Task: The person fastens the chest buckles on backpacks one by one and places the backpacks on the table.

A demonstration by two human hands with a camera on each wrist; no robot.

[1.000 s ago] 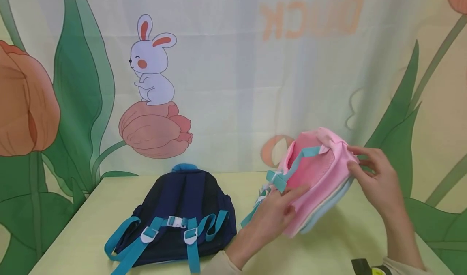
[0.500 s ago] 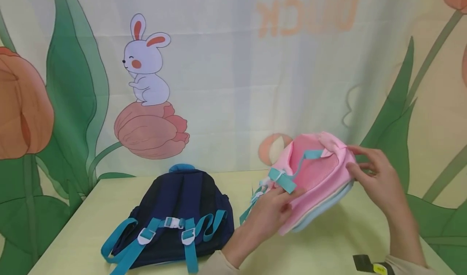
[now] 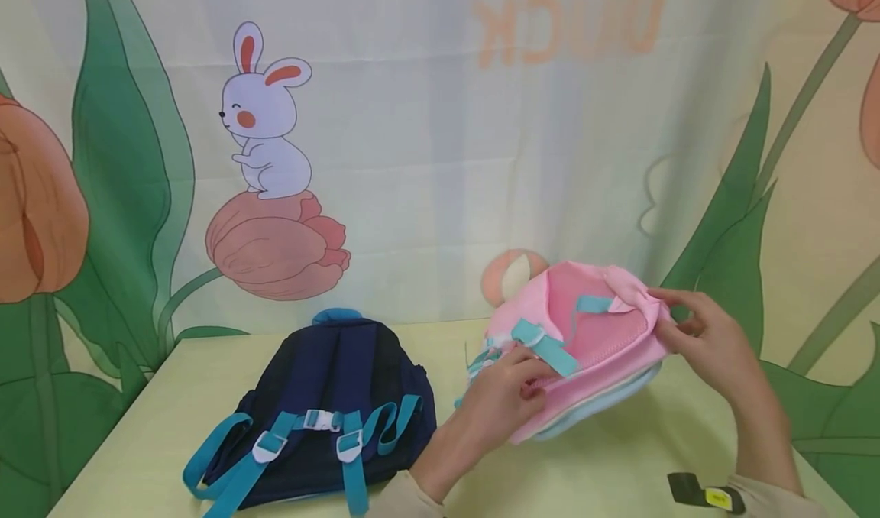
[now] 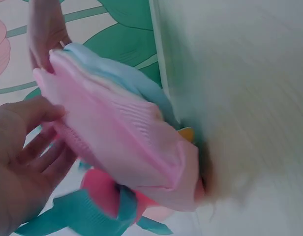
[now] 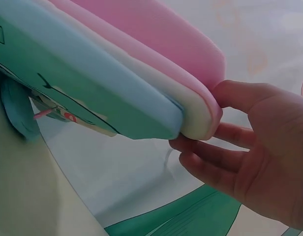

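Note:
A small pink backpack with a light blue front is held tilted above the right part of the table, its pink back and teal straps facing up. My right hand pinches its upper right corner, thumb on the pink side and fingers underneath in the right wrist view. My left hand grips the near edge beside a strap buckle; the left wrist view shows the thumb on the pink cloth and the fingers behind it. A navy backpack with teal straps lies left of my hands, back panel up.
The pale yellow table ends at a hanging cloth printed with tulips and a rabbit. A black strap with a yellow tag is at my right sleeve.
The top of the pink backpack has come down and its back has turned further upward, both hands moving with it. The navy backpack stays where it was; the view has shifted slightly.

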